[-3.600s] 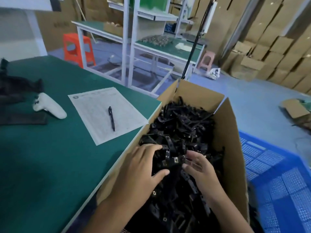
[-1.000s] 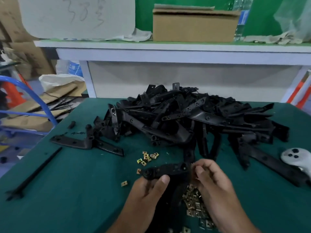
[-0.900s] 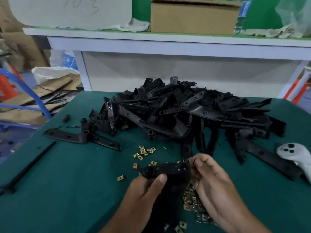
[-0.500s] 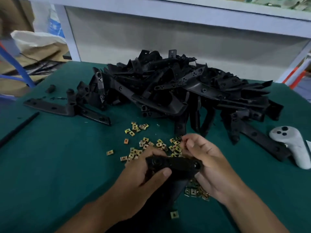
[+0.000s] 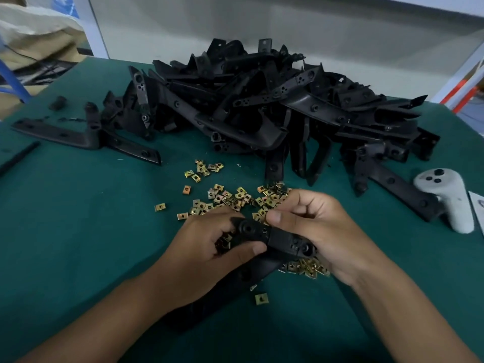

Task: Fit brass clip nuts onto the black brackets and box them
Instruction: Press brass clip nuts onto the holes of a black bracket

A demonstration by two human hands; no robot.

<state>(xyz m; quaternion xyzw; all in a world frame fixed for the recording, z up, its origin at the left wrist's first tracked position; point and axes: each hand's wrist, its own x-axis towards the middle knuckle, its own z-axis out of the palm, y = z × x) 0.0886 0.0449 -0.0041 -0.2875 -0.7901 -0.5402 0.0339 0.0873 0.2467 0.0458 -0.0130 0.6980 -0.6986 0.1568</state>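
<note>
gripping one black bracket (image 5: 275,238) from both ends, the two hands are close together above the green desk (image 5: 78,231). the left hand (image 5: 209,252) has its fingers curled round the bracket's rounded end, thumb laid across the near face. the right hand (image 5: 322,231) clamps the other end, thumb tip pressing on the bracket's upper edge near the middle, fingers curled behind it. whether a nut is pinched under the right fingers cannot be told. the bracket's long arm runs down and toward the person beneath the left wrist.

loose brass clip nuts (image 5: 230,196) lie scattered on the desk just beyond and under the hands; a further cluster (image 5: 306,267) sits below the right palm, and a single nut (image 5: 261,299) lies apart, nearer the person between the forearms. a small separate group of nuts (image 5: 204,169) lies farther out, beyond the left hand.

a large pile of black brackets (image 5: 262,106) is heaped well beyond the hands. one long bracket (image 5: 86,137) lies flat by itself, out beyond the left hand. a white handheld controller (image 5: 447,200) rests on the desk out past the right hand, touching a bracket at the pile's edge. a thin black rod (image 5: 18,158) lies at the far left edge.
</note>
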